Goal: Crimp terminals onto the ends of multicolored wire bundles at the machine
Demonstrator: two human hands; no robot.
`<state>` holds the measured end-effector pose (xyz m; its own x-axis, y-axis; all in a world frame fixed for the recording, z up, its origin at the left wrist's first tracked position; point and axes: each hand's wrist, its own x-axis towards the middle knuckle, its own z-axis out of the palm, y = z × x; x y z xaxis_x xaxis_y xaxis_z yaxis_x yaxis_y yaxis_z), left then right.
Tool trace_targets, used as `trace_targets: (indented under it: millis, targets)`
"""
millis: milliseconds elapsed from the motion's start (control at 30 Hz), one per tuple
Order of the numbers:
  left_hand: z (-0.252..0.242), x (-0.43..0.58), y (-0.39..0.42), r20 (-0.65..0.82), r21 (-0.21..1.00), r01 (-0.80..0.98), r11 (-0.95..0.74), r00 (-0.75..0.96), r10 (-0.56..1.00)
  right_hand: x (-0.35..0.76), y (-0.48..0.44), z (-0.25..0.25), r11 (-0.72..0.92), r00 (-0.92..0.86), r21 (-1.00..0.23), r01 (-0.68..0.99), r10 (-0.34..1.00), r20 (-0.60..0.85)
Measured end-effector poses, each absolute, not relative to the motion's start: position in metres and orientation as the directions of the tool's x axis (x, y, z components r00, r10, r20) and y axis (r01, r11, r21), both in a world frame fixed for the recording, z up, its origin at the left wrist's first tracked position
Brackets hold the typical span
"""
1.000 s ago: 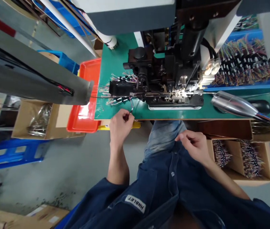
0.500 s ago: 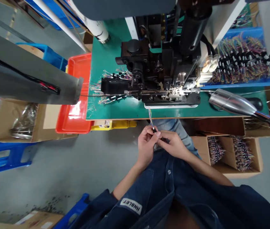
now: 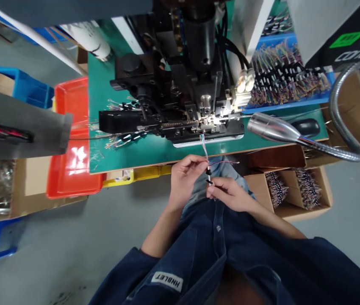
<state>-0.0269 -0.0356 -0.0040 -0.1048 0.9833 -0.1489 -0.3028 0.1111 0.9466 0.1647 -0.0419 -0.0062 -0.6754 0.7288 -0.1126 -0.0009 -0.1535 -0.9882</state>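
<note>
Between my two hands runs a thin wire bundle [image 3: 209, 171] with a black part around it and loose coloured ends spread toward the machine. My left hand [image 3: 188, 174] pinches it just above the black part, thumb against fingers. Lower down, my right hand [image 3: 226, 191] is closed on the bundle's other end, fingertips together. Above my hands, the dark machine [image 3: 199, 114] is lit at its small metal head, close to the tips of the wires. One dark strand [image 3: 224, 162] sticks out to the right.
A green bench [image 3: 126, 156] carries the machine, with wire bundles at its left. Red trays [image 3: 75, 169] stand left. A blue bin [image 3: 294, 101] of wire bundles lies right, behind a metal lamp [image 3: 272, 127]. Below the bench edge is a cardboard box [image 3: 289, 212] with bundles.
The view has shifted right. My hands have drawn apart a little, showing more of the bundle, and its loose ends are now spread, with one strand out to the right.
</note>
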Motion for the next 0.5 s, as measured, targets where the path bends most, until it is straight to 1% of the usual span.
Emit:
trace_targets:
  millis: [133, 267, 400, 467, 500]
  targets:
    - [-0.006, -0.026, -0.039, -0.154, 0.922, -0.372, 0.103, -0.110, 0.982, 0.168, -0.042, -0.004, 0.051, -0.636, -0.995, 0.080, 0.772, -0.012]
    - [-0.004, -0.026, -0.039, -0.132, 0.920, -0.381, 0.085, -0.099, 0.986, 0.167, -0.043, -0.001, 0.164, -0.602, -0.972, 0.168, 0.798, 0.031]
    - [0.000, -0.022, -0.038, -0.111, 0.925, -0.376, 0.053, -0.136, 0.984, 0.171, -0.037, 0.001, 0.225, -0.602, -0.959, 0.172, 0.794, 0.078]
    - [0.002, -0.021, -0.038, -0.107, 0.913, -0.406, 0.043, -0.136, 0.985, 0.179, -0.027, -0.001, 0.193, -0.630, -0.972, 0.136, 0.774, 0.066]
    - [0.004, -0.020, -0.037, -0.104, 0.907, -0.419, 0.044, -0.122, 0.987, 0.184, -0.020, -0.001, 0.138, -0.630, -0.984, 0.113, 0.775, 0.036]
